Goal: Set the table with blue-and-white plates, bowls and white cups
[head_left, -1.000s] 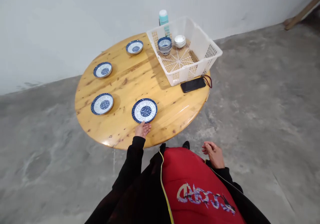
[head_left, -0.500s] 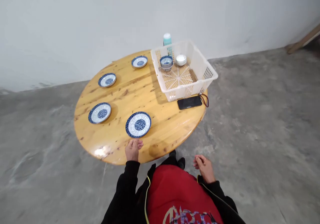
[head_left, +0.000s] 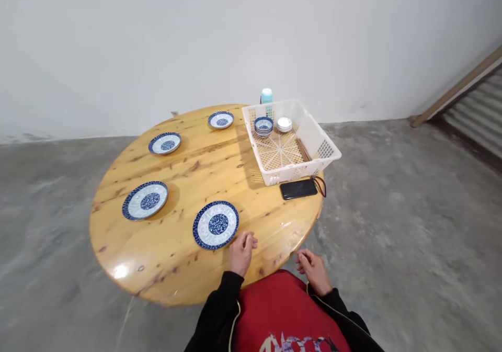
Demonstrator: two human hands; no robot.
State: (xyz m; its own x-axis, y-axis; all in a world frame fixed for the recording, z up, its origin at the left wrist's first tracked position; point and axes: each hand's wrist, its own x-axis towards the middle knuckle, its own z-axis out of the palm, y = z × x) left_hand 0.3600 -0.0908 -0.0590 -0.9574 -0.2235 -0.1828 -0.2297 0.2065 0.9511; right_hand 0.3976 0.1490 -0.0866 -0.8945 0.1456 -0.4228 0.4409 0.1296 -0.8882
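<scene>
My left hand point(head_left: 241, 252) is over the near edge of the wooden table, fingers curled together with nothing in them. Just beyond it to the left lies a blue-and-white plate point(head_left: 216, 225). At the table's rim on the right, my right hand point(head_left: 314, 271) hangs loosely bent, fingers somewhat apart and holding nothing. Similar plates are spaced around the table: one at the left point(head_left: 145, 200), another farther back point(head_left: 164, 143) and one at the far side point(head_left: 220, 120).
On the table's right stands a white plastic basket point(head_left: 288, 174) with stacked blue-patterned bowls point(head_left: 263, 125), small white dishes point(head_left: 284, 124) and chopsticks point(head_left: 304, 150). A black phone point(head_left: 298, 189) with a cord lies before it. Behind are a light-blue bottle point(head_left: 266, 96) and a wall.
My left hand has moved right, away from the near plate's front edge. My right hand is now closer to the table's rim. The view has tilted up and come nearer the table.
</scene>
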